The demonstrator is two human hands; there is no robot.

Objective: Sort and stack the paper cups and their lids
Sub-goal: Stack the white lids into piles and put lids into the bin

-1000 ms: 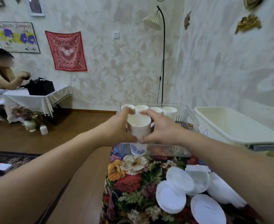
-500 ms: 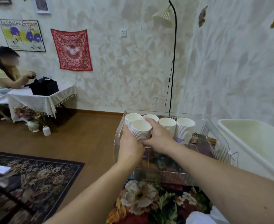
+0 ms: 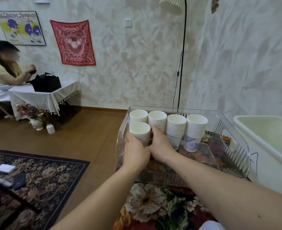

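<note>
- Head view: clear plastic bin [image 3: 233, 161] stood on a floral tablecloth [image 3: 155, 206]; inside it, five stacks of white paper cups.
- Back row, four stacks side by side along the far wall: far-left stack [image 3: 138, 115], second stack [image 3: 158, 119], third stack [image 3: 176, 128], and fourth stack [image 3: 195, 131], the last two showing blue print on their lowest cups.
- Front stack [image 3: 140, 132] stood just before the far-left stack, at the bin's left end, upright.
- Progress, judged: cup stacking appeared largely done, five nested stacks binned; most of the bin floor on the right remained bare.
- Lids: none identifiable; a white edge [image 3: 211, 226] at the bottom border could not be told. Lid sorting was judged still to do.
- Left hand [image 3: 136, 153]: fingers curled round the left side of the front stack, low on it, gripping.
- Right hand [image 3: 160, 143]: fingers wrapped against the right side of the same stack, thumb side up, touching the left hand.
- Whether the front stack rested on the bin floor could not be told; hands hid its base.
</note>
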